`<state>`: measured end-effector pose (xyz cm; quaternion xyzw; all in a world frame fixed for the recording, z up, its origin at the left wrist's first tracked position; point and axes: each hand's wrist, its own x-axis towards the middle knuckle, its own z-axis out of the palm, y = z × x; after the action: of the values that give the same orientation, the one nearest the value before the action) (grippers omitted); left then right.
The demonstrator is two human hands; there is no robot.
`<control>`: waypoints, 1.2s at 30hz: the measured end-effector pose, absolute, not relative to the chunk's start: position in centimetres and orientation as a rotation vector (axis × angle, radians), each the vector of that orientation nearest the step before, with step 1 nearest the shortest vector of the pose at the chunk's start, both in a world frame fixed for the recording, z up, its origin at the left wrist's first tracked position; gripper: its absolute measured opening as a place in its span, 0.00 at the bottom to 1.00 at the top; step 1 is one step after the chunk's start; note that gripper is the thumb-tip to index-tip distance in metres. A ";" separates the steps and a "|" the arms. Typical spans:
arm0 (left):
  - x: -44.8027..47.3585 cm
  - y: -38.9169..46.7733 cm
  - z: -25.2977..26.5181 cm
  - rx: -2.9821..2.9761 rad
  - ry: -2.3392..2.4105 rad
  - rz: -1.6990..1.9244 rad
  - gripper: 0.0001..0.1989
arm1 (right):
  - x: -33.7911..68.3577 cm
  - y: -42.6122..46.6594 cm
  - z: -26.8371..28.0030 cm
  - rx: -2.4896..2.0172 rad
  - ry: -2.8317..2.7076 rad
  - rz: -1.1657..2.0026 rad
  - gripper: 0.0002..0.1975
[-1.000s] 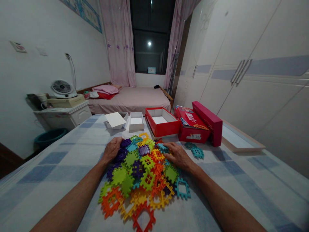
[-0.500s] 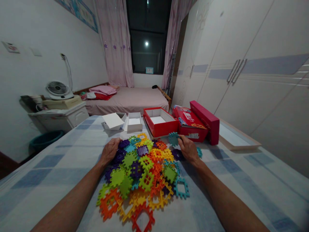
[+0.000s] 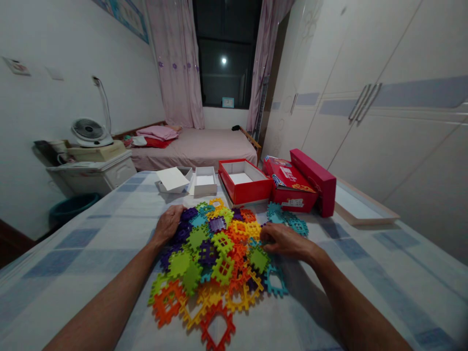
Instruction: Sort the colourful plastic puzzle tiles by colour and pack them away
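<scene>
A heap of interlocking plastic tiles (image 3: pixel 197 239) with toothed edges lies on the cloth between my hands, in green, purple, orange, yellow and blue. My left hand (image 3: pixel 169 225) rests at the heap's left edge against purple tiles (image 3: pixel 182 234); its fingers look loosely extended, their tips partly hidden. At the right edge, my right hand (image 3: pixel 281 239) reaches in with bent, closed fingers beside a yellow tile (image 3: pixel 253 230). What they pinch, if anything, is hidden. Behind that hand lie blue tiles (image 3: pixel 297 224). A blue frame-shaped tile (image 3: pixel 275 288) lies nearer me.
Behind the heap stand a white box with a tilted lid (image 3: pixel 172 179), a small white tray (image 3: pixel 205 186) and an open red box (image 3: pixel 246 192). To the right are a printed red box (image 3: pixel 292 201), a long red lid (image 3: pixel 314 183) and a shallow pale tray (image 3: pixel 365 217).
The blue tile that my right hand held now lies near the other blue tile behind it. My right hand has moved nearer me and left, into the heap. My left hand stays put.
</scene>
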<state>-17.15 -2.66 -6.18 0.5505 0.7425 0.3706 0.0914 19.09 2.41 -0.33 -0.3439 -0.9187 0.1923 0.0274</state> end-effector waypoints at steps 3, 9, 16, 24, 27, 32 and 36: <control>-17.1 -2.7 -6.1 1.640 2.190 1.119 0.24 | 18.4 2.1 -1.1 -1.068 -2.850 0.486 0.05; -17.0 -2.7 -6.1 1.630 2.184 1.117 0.25 | 19.6 3.3 -0.9 -1.066 -2.744 0.458 0.04; -17.0 -2.7 -6.1 1.622 2.188 1.132 0.24 | 21.4 2.9 2.3 -1.232 -2.477 0.539 0.06; -16.9 -2.7 -6.0 1.616 2.229 1.100 0.25 | 22.7 -4.7 1.7 -1.259 -2.674 0.926 0.17; -17.0 -2.6 -6.1 1.640 2.227 1.098 0.25 | 22.9 -6.3 0.3 -1.419 -2.607 0.884 0.17; -17.3 -2.5 -6.4 1.643 2.205 1.114 0.25 | 22.9 -7.1 -0.9 -1.427 -2.525 0.868 0.15; -17.4 -2.5 -6.5 1.632 2.199 1.128 0.26 | 22.9 -7.4 -0.3 -1.312 -2.440 1.117 0.11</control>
<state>-17.39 -2.46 -6.50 0.5489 0.7394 0.3793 0.0898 22.91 -7.35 -0.32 -0.4379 -0.8144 0.3729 0.0771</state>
